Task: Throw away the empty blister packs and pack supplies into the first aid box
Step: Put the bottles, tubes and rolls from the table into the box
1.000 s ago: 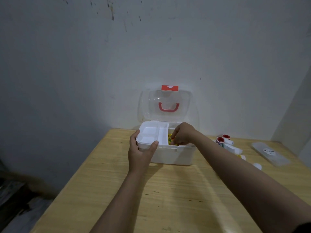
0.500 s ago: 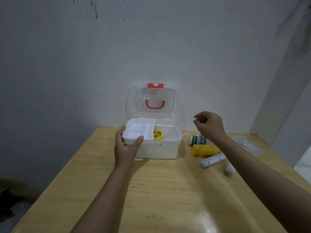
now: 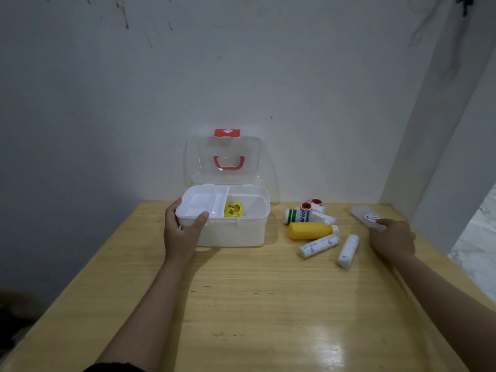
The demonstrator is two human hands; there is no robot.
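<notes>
Clear flat case (image 3: 366, 217) at table's (image 3: 241, 304) far-right edge, long axis toward you | your right hand (image 3: 392, 239) nearer, fingertip touching, not gripping | left hand (image 3: 182, 229) grips first aid box (image 3: 236, 232).

You see a white plastic first aid box (image 3: 230, 232) with red handle, a yellow printed packet (image 3: 233, 209) inside; at 3 o'clock, a yellow plastic bottle (image 3: 311, 230) on the pale wooden desk (image 3: 255, 304).

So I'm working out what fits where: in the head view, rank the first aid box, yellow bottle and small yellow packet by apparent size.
1. First aid box, largest by far, with its lid open.
2. Yellow bottle, lying on its side on the table.
3. Small yellow packet, smallest, lying in the box's tray.
</notes>
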